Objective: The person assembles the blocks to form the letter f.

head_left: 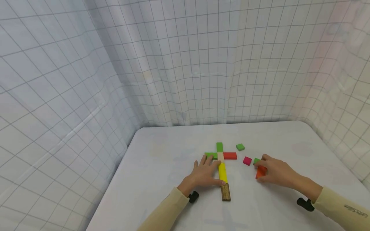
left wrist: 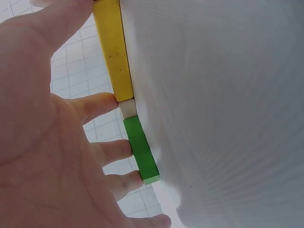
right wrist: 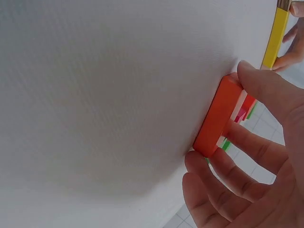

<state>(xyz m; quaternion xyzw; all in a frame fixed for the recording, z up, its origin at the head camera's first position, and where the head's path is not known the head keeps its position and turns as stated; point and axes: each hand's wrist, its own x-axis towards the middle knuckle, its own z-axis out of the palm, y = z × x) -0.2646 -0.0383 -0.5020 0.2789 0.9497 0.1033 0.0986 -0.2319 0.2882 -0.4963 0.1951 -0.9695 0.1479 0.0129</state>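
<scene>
At lower right, the right grip [head_left: 276, 171] pinches an orange-red rectangular block [head_left: 260, 173] end to end; lower centre, the spread left grip [head_left: 203, 175] touches a long yellow block [head_left: 223, 172], apparently steadying it.

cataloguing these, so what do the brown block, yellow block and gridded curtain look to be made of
Brown block: likely wood, seemingly unpainted; dark grain-like streaks show.
Yellow block: possibly painted wood; smooth, even colour with small dark marks, though no grain shows to confirm it.
Gridded curtain: thin fabric or plastic sheeting; it hangs in soft folds.
</scene>
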